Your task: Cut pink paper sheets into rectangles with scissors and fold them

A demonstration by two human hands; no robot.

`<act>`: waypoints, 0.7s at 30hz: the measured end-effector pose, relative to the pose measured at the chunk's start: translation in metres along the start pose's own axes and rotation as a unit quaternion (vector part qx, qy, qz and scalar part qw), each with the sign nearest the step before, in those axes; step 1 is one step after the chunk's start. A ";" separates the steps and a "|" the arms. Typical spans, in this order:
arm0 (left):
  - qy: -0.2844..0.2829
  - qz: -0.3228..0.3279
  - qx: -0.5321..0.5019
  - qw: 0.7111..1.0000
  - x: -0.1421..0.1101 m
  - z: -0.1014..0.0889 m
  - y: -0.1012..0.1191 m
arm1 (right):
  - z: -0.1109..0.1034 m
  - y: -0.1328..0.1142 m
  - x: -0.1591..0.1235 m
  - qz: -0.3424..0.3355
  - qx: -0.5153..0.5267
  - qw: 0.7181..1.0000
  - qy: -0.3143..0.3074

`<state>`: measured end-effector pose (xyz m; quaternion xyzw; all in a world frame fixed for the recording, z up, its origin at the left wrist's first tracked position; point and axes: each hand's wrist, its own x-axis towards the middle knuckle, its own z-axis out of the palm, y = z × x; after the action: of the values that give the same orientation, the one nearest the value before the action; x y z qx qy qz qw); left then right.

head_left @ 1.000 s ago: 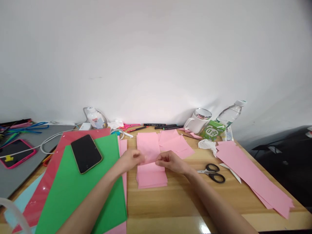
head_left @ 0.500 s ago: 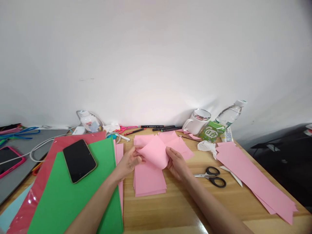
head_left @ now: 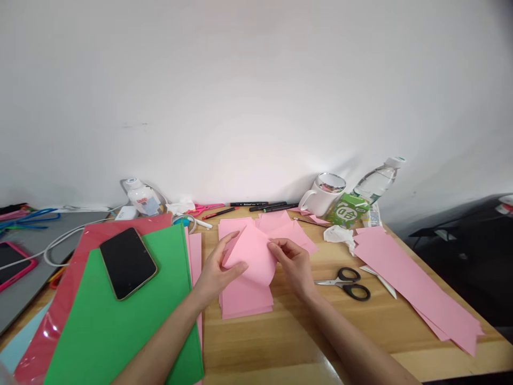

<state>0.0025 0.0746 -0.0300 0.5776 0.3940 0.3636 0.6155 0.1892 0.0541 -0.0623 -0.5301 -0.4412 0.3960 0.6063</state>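
Between my hands, a sheet of pink paper (head_left: 252, 254) is held up, bent into a curve with one corner pointing away from me. My left hand (head_left: 218, 267) grips its left side, thumb on the front and fingers behind. At the right edge, my right hand (head_left: 293, 262) pinches the paper between thumb and fingertips. Below lies a stack of pink paper rectangles (head_left: 246, 307), partly covered by the held sheet. More pink paper pieces (head_left: 298, 235) lie just behind, to the right.
Black-handled scissors (head_left: 347, 283) lie right of my right hand. Long pink strips (head_left: 417, 289) are at the far right. A phone (head_left: 128, 263) rests on green paper (head_left: 132, 331) at left. Along the wall stand a white mug (head_left: 323, 197), a green box (head_left: 348, 210) and a water bottle (head_left: 379, 182).
My left hand has moved up onto the sheet, its thumb now pressing the front. My right hand's fingers have curled into a pinch at the edge. The sheet's corner points up more.
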 end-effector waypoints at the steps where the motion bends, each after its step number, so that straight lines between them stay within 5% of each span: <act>1: -0.016 -0.004 -0.012 1.000 0.001 -0.001 0.001 | 0.000 0.001 0.000 0.002 -0.003 1.000 0.004; 5: -0.049 -0.047 -0.083 0.994 0.003 -0.004 0.002 | 0.001 0.005 -0.007 0.009 -0.017 1.000 -0.022; 12: 0.084 -0.060 0.028 0.994 0.002 -0.003 -0.007 | 0.006 0.002 -0.016 0.030 -0.007 0.997 -0.078; 21: 0.077 -0.076 -0.001 0.994 0.002 -0.001 -0.011 | 0.003 -0.003 -0.009 0.117 0.073 0.988 -0.067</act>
<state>0.0024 0.0759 -0.0410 0.5156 0.4826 0.3602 0.6096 0.1837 0.0457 -0.0602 -0.5045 -0.3852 0.5302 0.5621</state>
